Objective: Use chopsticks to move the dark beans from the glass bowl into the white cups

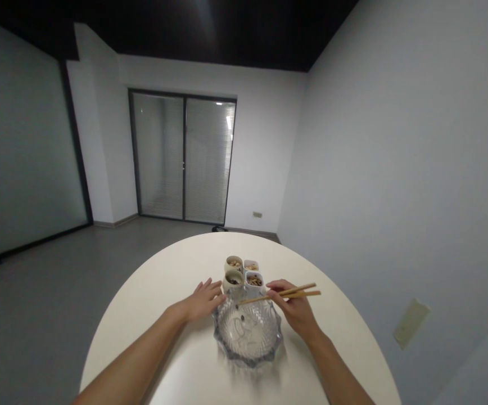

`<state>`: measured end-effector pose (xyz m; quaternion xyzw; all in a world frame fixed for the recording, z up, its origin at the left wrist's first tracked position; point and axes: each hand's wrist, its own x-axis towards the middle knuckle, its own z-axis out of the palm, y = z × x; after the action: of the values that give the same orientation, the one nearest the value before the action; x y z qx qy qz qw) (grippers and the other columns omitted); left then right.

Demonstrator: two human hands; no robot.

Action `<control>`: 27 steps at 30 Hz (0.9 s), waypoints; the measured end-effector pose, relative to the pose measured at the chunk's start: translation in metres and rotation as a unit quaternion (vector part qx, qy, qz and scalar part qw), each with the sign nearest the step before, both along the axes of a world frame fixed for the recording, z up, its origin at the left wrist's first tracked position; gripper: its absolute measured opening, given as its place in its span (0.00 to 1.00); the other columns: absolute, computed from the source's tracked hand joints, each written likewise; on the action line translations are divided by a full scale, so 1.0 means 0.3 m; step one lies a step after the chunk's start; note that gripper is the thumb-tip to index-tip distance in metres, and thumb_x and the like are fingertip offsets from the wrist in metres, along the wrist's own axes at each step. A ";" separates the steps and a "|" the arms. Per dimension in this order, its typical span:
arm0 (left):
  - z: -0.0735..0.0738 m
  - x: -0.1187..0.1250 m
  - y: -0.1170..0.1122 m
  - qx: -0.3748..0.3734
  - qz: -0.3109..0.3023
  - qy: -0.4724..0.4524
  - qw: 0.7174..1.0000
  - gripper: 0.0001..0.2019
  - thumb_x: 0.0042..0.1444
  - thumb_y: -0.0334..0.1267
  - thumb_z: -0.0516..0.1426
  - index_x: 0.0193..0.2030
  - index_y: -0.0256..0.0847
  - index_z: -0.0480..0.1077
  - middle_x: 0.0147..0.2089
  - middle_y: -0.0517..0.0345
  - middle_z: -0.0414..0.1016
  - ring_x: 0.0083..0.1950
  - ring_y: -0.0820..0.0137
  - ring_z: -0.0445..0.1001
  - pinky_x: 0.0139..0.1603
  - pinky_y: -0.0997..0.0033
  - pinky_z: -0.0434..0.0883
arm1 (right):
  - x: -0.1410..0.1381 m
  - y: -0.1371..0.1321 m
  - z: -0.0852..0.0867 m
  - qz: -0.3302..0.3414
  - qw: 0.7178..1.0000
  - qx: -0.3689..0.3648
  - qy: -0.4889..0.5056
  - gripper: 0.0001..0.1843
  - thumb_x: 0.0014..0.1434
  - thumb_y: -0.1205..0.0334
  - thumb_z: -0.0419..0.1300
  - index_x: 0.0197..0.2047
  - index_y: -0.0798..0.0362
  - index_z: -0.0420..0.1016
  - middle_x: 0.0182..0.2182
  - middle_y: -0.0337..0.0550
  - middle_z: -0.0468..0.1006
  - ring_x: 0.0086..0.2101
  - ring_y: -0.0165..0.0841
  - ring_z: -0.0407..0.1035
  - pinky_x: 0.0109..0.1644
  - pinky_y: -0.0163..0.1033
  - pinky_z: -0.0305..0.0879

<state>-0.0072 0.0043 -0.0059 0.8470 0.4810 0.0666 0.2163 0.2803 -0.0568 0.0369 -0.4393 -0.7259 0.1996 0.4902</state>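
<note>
A: Nearest in view?
B: Two bare forearms [130, 360] rising from the bottom edge. Left hand [204, 301] open, empty, at the cut-glass bowl's [248, 337] rim.
A: Right hand?
B: Right hand [294, 309] clenched on wooden chopsticks [280, 295], tips over the bowl.
A: Bowl's place?
B: Mid-frame on the round white desk [176, 270], just below four small filled cups [234, 264].

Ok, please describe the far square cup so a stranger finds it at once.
On the round white table, find the glass bowl. Beyond it stand four small cups; the one meant is the far square white cup, behind the other square one and beside a round cup.
</note>
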 end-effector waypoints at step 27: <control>0.021 -0.005 -0.011 0.004 -0.009 0.003 1.000 0.30 0.68 0.59 0.34 0.67 0.49 0.57 0.72 0.57 0.41 0.72 0.52 0.34 0.68 0.45 0.38 | -0.033 -0.006 0.017 0.010 0.990 0.124 0.066 0.08 0.61 0.58 0.61 0.38 0.52 0.78 0.30 0.42 0.76 0.31 0.31 0.69 0.34 0.35 0.67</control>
<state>-0.0087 0.0009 0.0003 0.8522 0.4741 0.0645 0.2118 0.2704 -0.0585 0.0421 -0.3535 -0.7155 0.1420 0.5856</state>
